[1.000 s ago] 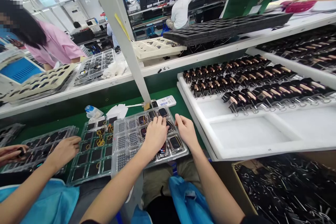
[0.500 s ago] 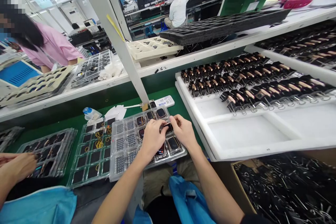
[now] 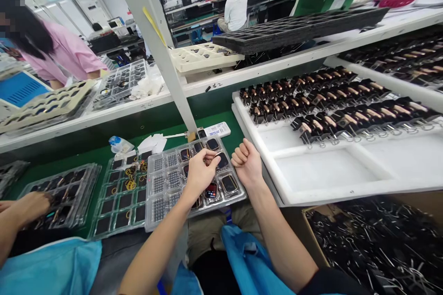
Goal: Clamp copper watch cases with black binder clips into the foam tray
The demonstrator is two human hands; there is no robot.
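Observation:
A clear plastic tray (image 3: 150, 207) lies in front of me, with smartwatch cases in its right-hand pockets. Thumb and fingers of my left hand (image 3: 201, 170) pinch the left edge of a dark-faced smartwatch (image 3: 222, 160) at the tray's right side; whether it rests in its pocket I cannot tell. Below it sit a lit smartwatch (image 3: 211, 190) and a dark smartwatch (image 3: 229, 184). My right hand (image 3: 247, 163) is raised just right of the tray, apart from the watch, with fingers curled in; anything inside them is hidden.
Left of my tray is another tray (image 3: 116, 214) with black squares and yellow rubber bands. A co-worker's hand (image 3: 32, 207) works over stacked trays farther left. At right stand a white divided tray (image 3: 325, 170) with clipped parts and a box of binder clips (image 3: 374, 249). A post (image 3: 169, 73) rises ahead.
My right hand has come off the smartwatch and moved right and up, its fingers curling. My left hand stays at the watch, whose face is now more exposed.

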